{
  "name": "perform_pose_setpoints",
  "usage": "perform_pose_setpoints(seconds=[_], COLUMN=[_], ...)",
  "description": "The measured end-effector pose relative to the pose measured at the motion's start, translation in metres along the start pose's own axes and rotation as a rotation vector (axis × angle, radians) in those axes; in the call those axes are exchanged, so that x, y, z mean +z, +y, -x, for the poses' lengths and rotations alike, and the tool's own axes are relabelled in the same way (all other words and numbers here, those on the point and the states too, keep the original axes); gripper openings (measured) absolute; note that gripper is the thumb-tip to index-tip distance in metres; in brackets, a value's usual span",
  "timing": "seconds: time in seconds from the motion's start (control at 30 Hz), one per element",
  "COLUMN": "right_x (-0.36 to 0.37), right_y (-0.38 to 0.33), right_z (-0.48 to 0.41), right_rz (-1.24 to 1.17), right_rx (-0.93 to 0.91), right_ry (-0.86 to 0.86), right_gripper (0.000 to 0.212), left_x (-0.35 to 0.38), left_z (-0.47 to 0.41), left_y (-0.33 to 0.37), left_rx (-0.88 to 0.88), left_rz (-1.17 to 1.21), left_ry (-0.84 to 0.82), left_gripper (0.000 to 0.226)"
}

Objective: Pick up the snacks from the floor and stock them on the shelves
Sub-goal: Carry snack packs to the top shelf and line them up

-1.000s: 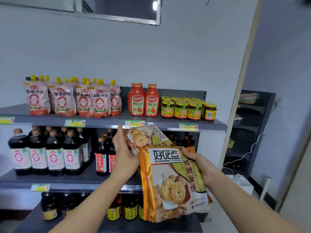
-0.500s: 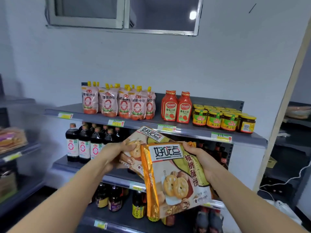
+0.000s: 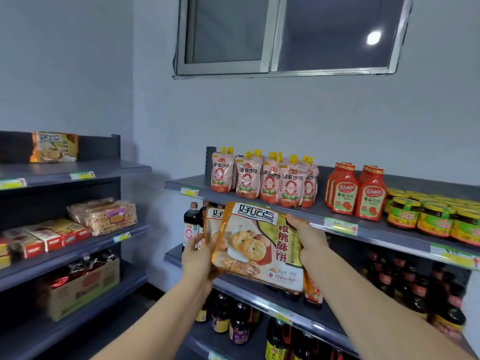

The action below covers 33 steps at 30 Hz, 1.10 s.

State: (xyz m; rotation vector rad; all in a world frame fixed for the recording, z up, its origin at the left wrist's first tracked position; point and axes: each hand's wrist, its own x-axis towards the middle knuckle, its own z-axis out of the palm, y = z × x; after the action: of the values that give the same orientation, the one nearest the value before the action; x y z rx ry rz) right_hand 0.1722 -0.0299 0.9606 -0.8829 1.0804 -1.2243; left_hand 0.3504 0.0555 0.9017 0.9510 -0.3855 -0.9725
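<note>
With the view now swung left to reveal the snack shelves (image 3: 85, 170), both the left hand (image 3: 200, 258) and right hand (image 3: 306, 240) stay clamped on two cookie bags (image 3: 257, 245), likely headed for the matching bag (image 3: 54, 147) far left.

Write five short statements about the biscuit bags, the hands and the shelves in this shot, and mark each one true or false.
1. Both hands hold biscuit bags. True: the left hand and the right hand have a grip on the front biscuit bag, with a second bag behind it.
2. A matching biscuit bag already stands on the top shelf of the left unit. True.
3. The red sauce bottles stand left of the pink spout pouches. False: they stand to the right of them.
4. The held bags rest on a shelf. False: they are in the air, in front of the right unit.
5. The yellow-lidded jars are on the left unit. False: they share the right unit's top shelf.
</note>
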Motion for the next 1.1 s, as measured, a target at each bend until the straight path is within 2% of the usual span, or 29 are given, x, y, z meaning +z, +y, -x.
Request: perform_pose_setpoints(seconds=[0.13,0.2,0.27,0.33,0.4,0.53,0.6,0.7,0.9,1.1], right_x=[0.029,0.037,0.043,0.046,0.049,0.065,0.081,0.111,0.186,0.265], right_y=[0.010,0.014,0.018,0.025,0.030,0.039,0.044,0.051,0.065,0.084], right_z=[0.007,0.010,0.017,0.020,0.023,0.025,0.026,0.031,0.041,0.047], right_rz=[0.016,0.051,0.112,0.168,0.241,0.382,0.369,0.316,0.257,0.145], right_rx=[0.069,0.097,0.090,0.044,-0.038,-0.327,-0.460,-0.581,-0.682,-0.660], right_ry=[-0.072,-0.161,-0.251,-0.385,-0.459,-0.384,-0.331,-0.305,-0.348,-0.372], right_gripper=[0.025,0.036,0.032,0.030,0.041,0.061,0.058,0.051,0.044,0.026], left_x=[-0.012,-0.018,-0.024,-0.030,-0.037,-0.049,-0.058,-0.084,-0.154,-0.229], left_z=[-0.004,-0.011,-0.020,-0.029,-0.036,-0.042,-0.046,-0.061,-0.086,-0.088], left_y=[0.015,0.022,0.025,0.025,0.027,0.038,0.049,0.069,0.119,0.187], left_rx=[0.097,0.158,0.210,0.238,0.260,0.341,0.403,0.470,0.595,0.709], left_rz=[0.106,0.099,0.065,0.043,0.029,0.033,0.008,-0.074,-0.159,-0.079], left_ry=[0.094,0.132,0.161,0.178,0.181,0.171,0.208,0.298,0.484,0.576], left_gripper=[0.038,0.036,0.033,0.031,0.030,0.035,0.041,0.035,0.032,0.034])
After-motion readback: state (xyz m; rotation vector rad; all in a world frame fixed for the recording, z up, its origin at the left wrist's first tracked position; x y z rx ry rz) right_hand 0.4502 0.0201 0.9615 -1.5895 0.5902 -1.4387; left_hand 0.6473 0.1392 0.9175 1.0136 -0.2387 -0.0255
